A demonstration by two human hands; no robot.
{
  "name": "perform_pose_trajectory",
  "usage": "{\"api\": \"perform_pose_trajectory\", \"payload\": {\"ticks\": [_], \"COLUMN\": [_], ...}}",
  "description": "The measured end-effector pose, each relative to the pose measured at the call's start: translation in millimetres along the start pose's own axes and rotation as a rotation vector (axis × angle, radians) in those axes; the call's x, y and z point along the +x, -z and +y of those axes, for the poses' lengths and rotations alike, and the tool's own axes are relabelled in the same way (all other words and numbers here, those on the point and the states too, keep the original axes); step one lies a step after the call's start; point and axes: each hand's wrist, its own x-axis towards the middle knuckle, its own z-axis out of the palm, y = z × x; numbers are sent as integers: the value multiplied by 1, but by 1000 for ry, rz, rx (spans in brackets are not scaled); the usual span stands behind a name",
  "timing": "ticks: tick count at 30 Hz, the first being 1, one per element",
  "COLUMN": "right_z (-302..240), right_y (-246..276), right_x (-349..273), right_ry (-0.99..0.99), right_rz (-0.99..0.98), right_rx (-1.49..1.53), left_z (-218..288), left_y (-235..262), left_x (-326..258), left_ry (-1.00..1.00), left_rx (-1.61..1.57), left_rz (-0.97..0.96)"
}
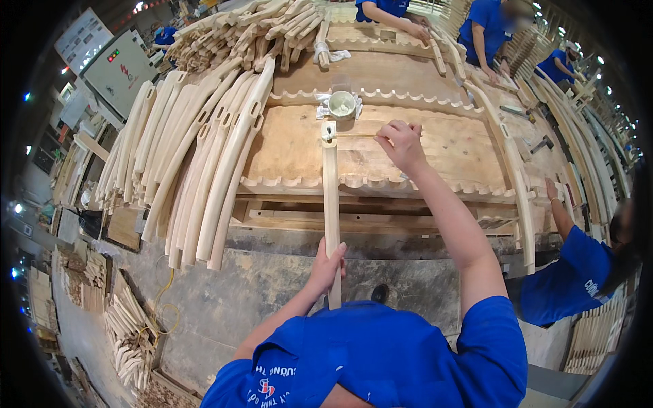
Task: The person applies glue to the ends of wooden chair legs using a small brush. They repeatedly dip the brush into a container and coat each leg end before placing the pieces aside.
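My left hand (325,266) is wrapped round the lower part of a long pale wooden furniture leg (330,197), which points away from me over the workbench edge. The far end of the leg has a slot with a whitish rim. My right hand (403,144) pinches a thin wooden stick (357,135), whose tip reaches the slotted end. Just beyond that end, a small pale bucket (341,105) with whitish contents sits on white rags on the bench.
Slotted wooden legs (224,156) lean in a row at the left. More wooden parts (252,30) are heaped behind. Scalloped rails (408,102) cross the bench (435,149). A hammer (541,144) lies at the right, where a co-worker (571,272) stands close by.
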Motion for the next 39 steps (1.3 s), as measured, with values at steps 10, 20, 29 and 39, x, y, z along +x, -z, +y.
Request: {"api": "perform_pose_trajectory", "payload": {"ticks": [10, 20, 29, 39], "right_z": [4, 3, 4, -12], "right_y": [-11, -7, -3, -8], "right_x": [13, 6, -6, -6], "right_ry": [-183, -208, -265, -200], "right_rz": [31, 55, 42, 37], "right_rx": [-23, -35, -45, -43], "left_z": [6, 6, 6, 5], "left_y": [1, 4, 4, 6], "left_x": [-5, -2, -3, -3], "left_ry": [51, 37, 40, 52], "left_rx": [-40, -23, -21, -29], "left_rz": [12, -24, -16, -3]}}
